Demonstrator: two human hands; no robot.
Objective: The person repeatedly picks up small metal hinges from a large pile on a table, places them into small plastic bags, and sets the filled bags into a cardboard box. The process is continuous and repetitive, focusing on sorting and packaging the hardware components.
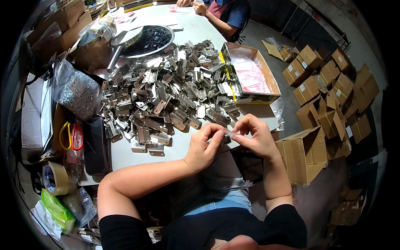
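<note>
Even, fairly bright overhead light; glare glints off the heap of metal hinges [166, 93]. Soft shadows under the table [183, 29]. Heavy fisheye bending and black vignette at rim; centre sharp.

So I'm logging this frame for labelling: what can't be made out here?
Head view only:
- The small clear piece between the left hand and right hand: fingers cover most of it, kind unclear.
- Dark parts in the metal bowl: too small to identify.
- Lower hinges in the pile: buried.
- Co-worker's hands: cut off by the top edge.
</note>
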